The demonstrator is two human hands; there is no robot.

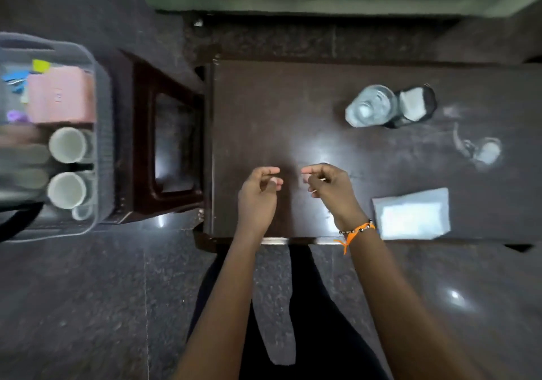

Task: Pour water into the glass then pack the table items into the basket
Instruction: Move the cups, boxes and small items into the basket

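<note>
Glass (370, 106) stands in the upper right of the frame on the dark tabletop (264, 109), touching a dark object with a pale top (415, 105) on its right; the blur keeps me from saying whether water is in it.

Starting at my fingers: those of the left hand (258, 191) are curled in loosely, thumb near the forefinger, and I see nothing between them. The fingers of the right hand (330, 187) are curled too, and a thin pale sliver shows at them; whether they pinch something slender I cannot tell. Both hands hover near each other over the near edge of the tabletop, well apart from the glass.

I judge I am in the packing stage, between items. Next I would take one of the things left on the tabletop: the pale flat packet (412, 213) lying just beside my right wrist, the smeared pale object (485, 149) at right, or the glass and its neighbour, which want a steady upright lift.

Out at the left edge sits the grey basket (101, 121) on a dark stool (173, 144). It holds a pink box (60, 95), two white cups (68, 144) mouth-up one below the other, and some small blue, yellow and purple bits I cannot make out.
</note>
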